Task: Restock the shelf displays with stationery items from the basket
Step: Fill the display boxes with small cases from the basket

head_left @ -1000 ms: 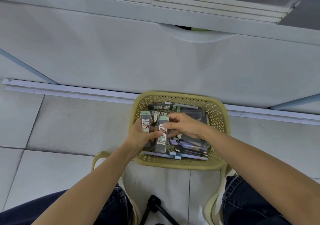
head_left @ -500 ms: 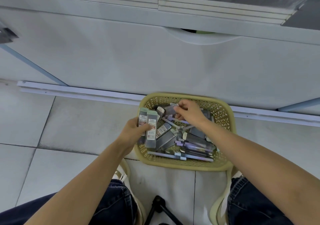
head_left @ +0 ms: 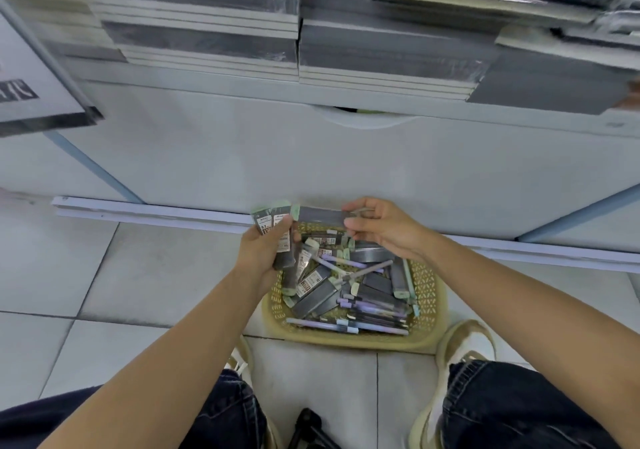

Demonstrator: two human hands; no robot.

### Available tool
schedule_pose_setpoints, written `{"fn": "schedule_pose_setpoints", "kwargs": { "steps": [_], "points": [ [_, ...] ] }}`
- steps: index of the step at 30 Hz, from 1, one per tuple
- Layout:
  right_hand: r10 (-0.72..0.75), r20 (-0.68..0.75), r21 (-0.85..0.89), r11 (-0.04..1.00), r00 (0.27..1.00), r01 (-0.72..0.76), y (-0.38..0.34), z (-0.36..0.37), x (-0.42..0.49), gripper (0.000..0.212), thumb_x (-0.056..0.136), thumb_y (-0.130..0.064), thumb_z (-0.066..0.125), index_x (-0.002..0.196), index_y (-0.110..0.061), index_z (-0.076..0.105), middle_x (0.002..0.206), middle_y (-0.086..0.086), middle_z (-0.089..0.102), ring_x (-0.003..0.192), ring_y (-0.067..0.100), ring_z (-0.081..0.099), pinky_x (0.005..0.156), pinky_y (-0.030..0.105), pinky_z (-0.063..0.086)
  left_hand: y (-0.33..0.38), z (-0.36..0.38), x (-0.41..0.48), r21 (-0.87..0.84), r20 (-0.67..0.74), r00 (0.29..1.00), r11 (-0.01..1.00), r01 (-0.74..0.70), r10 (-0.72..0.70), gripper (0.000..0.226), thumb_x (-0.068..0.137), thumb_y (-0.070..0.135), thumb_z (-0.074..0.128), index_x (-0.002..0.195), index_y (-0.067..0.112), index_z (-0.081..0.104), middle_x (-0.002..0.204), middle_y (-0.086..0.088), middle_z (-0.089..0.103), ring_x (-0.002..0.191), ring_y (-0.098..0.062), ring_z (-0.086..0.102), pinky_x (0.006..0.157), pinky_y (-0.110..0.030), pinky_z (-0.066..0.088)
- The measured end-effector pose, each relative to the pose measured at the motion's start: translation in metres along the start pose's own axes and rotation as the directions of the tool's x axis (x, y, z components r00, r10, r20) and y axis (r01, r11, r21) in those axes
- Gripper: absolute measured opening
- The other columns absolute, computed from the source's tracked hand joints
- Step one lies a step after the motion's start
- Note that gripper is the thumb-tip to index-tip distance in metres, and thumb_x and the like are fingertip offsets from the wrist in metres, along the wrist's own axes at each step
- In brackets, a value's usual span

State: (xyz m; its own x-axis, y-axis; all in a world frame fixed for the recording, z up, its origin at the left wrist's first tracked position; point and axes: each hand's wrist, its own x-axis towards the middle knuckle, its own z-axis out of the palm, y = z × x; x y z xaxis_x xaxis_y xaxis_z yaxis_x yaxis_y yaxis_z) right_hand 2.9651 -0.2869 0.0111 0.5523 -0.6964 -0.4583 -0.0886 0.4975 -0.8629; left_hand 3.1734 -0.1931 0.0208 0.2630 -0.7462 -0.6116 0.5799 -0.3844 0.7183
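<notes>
A yellow woven basket (head_left: 427, 310) stands on the tiled floor between my feet, filled with several grey pencil-lead cases with mint caps and purple pens (head_left: 346, 325). My left hand (head_left: 261, 253) grips a few lead cases (head_left: 273, 221) upright, lifted above the basket's left rim. My right hand (head_left: 381, 228) pinches one more grey lead case (head_left: 317, 215) by its end and holds it level, its mint cap almost touching the cases in my left hand.
A white cabinet front (head_left: 311, 157) with a curved handle cut-out (head_left: 363, 119) rises just behind the basket. Stacks of wrapped grey notebooks (head_left: 207, 40) sit on the shelf above. A black stand foot (head_left: 308, 428) lies between my knees.
My right hand has lifted a lead case out of the basket and carried it left toward the cases in my left hand. My left hand has risen, and my view has tilted up to the shelf.
</notes>
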Motion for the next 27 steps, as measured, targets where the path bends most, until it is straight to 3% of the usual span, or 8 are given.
{"fn": "schedule_pose_setpoints", "kwargs": {
  "steps": [3, 6, 10, 15, 20, 23, 27],
  "points": [
    [-0.042, 0.021, -0.089, 0.995, 0.999, 0.043, -0.011, 0.013, -0.007, 0.029, 0.08, 0.005, 0.07, 0.103, -0.009, 0.061, 0.085, 0.004, 0.071, 0.072, 0.012, 0.068, 0.069, 0.022, 0.057, 0.016, 0.011, -0.009, -0.096, 0.023, 0.999, 0.995, -0.031, 0.034, 0.007, 0.092, 0.01, 0.062, 0.086, 0.007, 0.061, 0.064, -0.002, 0.067, 0.048, -0.011, 0.059, 0.043, -0.02, 0.047],
    [-0.058, 0.066, -0.198, 0.978, 0.996, 0.07, -0.028, 0.019, -0.015, 0.02, 0.086, -0.006, 0.068, 0.105, -0.008, 0.062, 0.089, 0.005, 0.069, 0.071, 0.014, 0.066, 0.072, 0.026, 0.057, 0.033, 0.016, -0.02, -0.09, 0.048, 0.995, 0.992, -0.086, 0.091, 0.006, 0.092, 0.013, 0.062, 0.092, 0.006, 0.061, 0.069, -0.003, 0.066, 0.049, -0.01, 0.059, 0.042, -0.02, 0.046],
    [-0.079, 0.133, -0.244, 0.964, 0.988, 0.11, -0.057, 0.027, -0.03, 0.026, 0.1, -0.026, 0.046, 0.114, -0.008, 0.057, 0.097, 0.013, 0.074, 0.069, 0.021, 0.068, 0.066, 0.027, 0.057, 0.052, 0.024, -0.041, 0.041, 0.05, 0.978, 0.978, -0.203, 0.2, 0.019, 0.091, 0.017, 0.065, 0.106, 0.006, 0.06, 0.071, -0.006, 0.063, 0.05, -0.01, 0.058, 0.041, -0.021, 0.045],
    [-0.15, 0.194, -0.329, 0.921, 0.97, 0.208, -0.088, 0.04, -0.049, 0.031, 0.106, -0.025, 0.033, 0.115, -0.006, 0.055, 0.102, 0.018, 0.073, 0.08, 0.022, 0.071, 0.07, 0.026, 0.056, 0.066, 0.042, -0.067, 0.061, 0.078, 0.946, 0.946, -0.319, 0.314, 0.023, 0.09, 0.013, 0.066, 0.11, 0.005, 0.057, 0.082, -0.014, 0.064, 0.052, -0.009, 0.06, 0.041, -0.021, 0.045],
    [-0.191, 0.209, -0.45, 0.852, 0.959, 0.267, -0.13, 0.05, -0.073, 0.027, 0.103, -0.019, 0.044, 0.113, -0.001, 0.061, 0.105, 0.015, 0.071, 0.09, 0.023, 0.067, 0.081, 0.037, 0.053, 0.089, 0.059, -0.09, 0.134, 0.176, 0.878, 0.873, -0.469, 0.445, 0.021, 0.089, 0.014, 0.068, 0.107, 0.005, 0.062, 0.077, -0.009, 0.066, 0.053, -0.009, 0.059, 0.043, -0.021, 0.043],
    [-0.36, 0.195, -0.484, 0.774, 0.912, 0.408, -0.16, 0.058, -0.088, 0.023, 0.098, -0.018, 0.055, 0.117, -0.006, 0.061, 0.101, 0.01, 0.069, 0.083, 0.014, 0.063, 0.069, 0.031, 0.053, 0.104, 0.076, -0.104, 0.194, 0.299, 0.805, 0.793, -0.577, 0.512, 0.009, 0.087, 0.011, 0.069, 0.094, 0.011, 0.064, 0.065, 0.0, 0.068, 0.052, -0.007, 0.059, 0.044, -0.018, 0.044],
    [-0.485, 0.187, -0.494, 0.705, 0.854, 0.508, -0.2, 0.058, -0.11, 0.029, 0.096, -0.015, 0.059, 0.124, -0.012, 0.058, 0.105, 0.007, 0.07, 0.079, 0.012, 0.063, 0.057, 0.025, 0.05, 0.126, 0.106, -0.123, 0.201, 0.389, 0.73, 0.721, -0.663, 0.562, 0.009, 0.09, 0.014, 0.068, 0.098, 0.015, 0.063, 0.066, 0.003, 0.068, 0.056, -0.006, 0.061, 0.046, -0.02, 0.044]
  ]
}}
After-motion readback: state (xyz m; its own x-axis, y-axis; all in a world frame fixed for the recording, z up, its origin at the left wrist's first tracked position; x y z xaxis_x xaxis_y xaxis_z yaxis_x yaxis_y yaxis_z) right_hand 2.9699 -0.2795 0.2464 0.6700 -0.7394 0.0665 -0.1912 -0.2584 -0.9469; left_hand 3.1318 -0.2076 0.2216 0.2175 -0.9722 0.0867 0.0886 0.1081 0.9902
